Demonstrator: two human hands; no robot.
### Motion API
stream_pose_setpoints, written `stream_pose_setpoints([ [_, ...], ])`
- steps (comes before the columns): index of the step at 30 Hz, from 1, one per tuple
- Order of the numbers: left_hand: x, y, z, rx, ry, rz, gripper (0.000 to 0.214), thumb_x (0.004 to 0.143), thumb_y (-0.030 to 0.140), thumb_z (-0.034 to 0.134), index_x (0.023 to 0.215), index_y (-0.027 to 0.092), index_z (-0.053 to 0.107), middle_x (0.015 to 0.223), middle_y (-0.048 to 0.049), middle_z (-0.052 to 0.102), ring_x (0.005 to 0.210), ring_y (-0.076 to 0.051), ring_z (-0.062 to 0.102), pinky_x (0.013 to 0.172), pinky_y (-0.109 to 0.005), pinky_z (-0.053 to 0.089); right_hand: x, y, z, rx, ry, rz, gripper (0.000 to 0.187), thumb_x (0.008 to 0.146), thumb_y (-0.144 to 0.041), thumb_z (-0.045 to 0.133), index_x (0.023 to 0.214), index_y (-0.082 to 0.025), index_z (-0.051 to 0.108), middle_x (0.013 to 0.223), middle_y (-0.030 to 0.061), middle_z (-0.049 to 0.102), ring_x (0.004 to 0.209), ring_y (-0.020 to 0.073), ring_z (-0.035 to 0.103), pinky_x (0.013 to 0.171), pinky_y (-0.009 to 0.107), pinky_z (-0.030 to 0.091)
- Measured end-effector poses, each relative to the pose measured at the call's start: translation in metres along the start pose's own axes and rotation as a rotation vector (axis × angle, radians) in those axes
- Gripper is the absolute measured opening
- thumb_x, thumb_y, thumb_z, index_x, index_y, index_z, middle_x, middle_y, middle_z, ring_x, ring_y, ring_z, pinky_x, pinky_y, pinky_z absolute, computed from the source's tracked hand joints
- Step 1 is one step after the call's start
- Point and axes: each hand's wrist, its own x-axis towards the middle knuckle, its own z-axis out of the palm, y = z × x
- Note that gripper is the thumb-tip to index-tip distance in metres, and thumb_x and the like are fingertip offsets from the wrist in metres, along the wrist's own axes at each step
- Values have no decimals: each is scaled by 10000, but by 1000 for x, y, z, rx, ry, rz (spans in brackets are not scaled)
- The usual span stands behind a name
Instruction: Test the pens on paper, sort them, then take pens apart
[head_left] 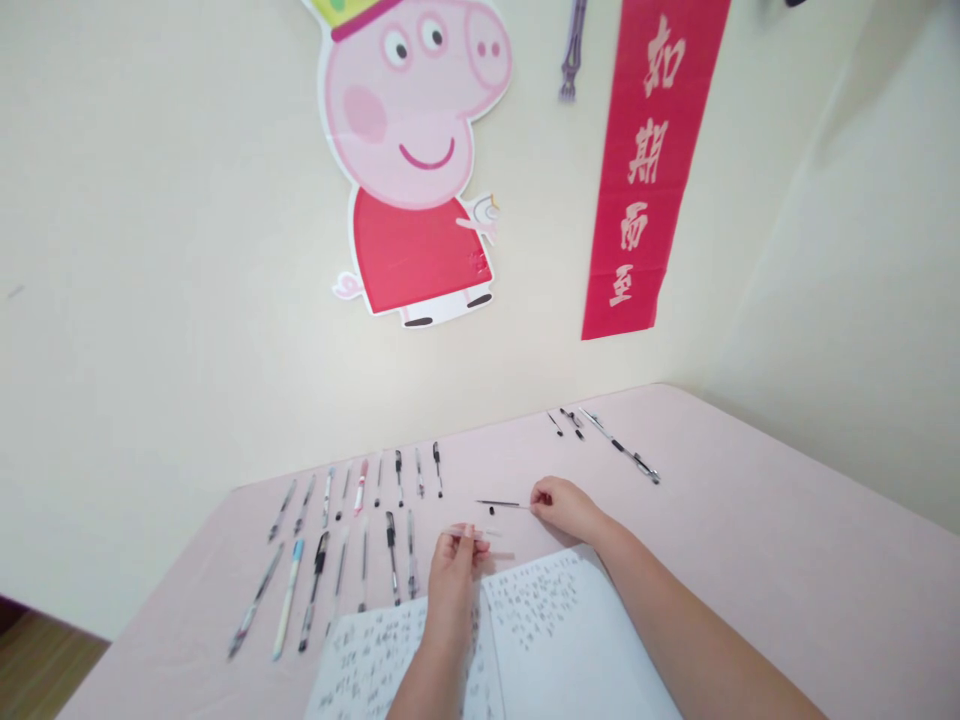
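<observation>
My left hand is closed around a clear pen barrel, just above the open notebook. Between the fingertips of my right hand is the right end of a pen refill, its dark length pointing left. A small black pen part lies on the table just below the refill. The notebook has handwriting on both pages, and my left forearm crosses its left page.
Several pens lie in two rows on the pink tabletop at left, including a blue-topped one. Small black pen parts and silver-black pens lie at the back right. A wall with a pig cutout stands behind.
</observation>
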Motion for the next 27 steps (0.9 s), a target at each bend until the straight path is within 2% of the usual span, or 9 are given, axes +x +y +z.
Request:
stream_pose_setpoints([
  [3, -1, 1, 0, 20, -40, -33, 383, 614, 450, 716, 801, 150, 568, 641, 0, 597, 607, -103, 559, 600, -229, 434, -1, -4, -1, -5, -17, -28, 85, 690, -164, 578, 727, -168, 654, 743, 24, 616, 681, 133, 530, 630, 230, 370],
  [8, -3, 3, 0, 41, -81, -37, 382, 630, 452, 701, 820, 149, 569, 629, -8, 602, 598, -114, 562, 579, -235, 433, -3, -20, -1, 72, 54, -82, 90, 717, -196, 580, 763, -169, 652, 791, 29, 612, 691, 125, 510, 645, 228, 367],
  [16, -2, 2, 0, 42, -93, -21, 395, 632, 469, 690, 826, 147, 571, 645, -22, 624, 594, -121, 573, 580, -238, 435, -16, -54, 16, 226, -172, -240, 111, 717, -194, 587, 795, -169, 662, 731, -6, 613, 584, 84, 465, 551, 188, 341],
  [20, -1, -1, -1, 60, -107, -17, 408, 625, 489, 683, 815, 148, 564, 633, -19, 624, 568, -114, 564, 568, -232, 434, -16, -53, 25, 337, -243, -188, 143, 721, -133, 541, 800, -151, 658, 659, -13, 596, 570, 84, 482, 524, 173, 345],
  [27, 0, -4, -3, 226, -57, 57, 392, 655, 516, 640, 783, 159, 543, 622, -22, 620, 560, -133, 582, 582, -267, 462, -10, -40, 15, 270, -155, -73, 87, 692, -154, 572, 728, -140, 650, 664, 2, 603, 556, 89, 503, 505, 174, 364],
])
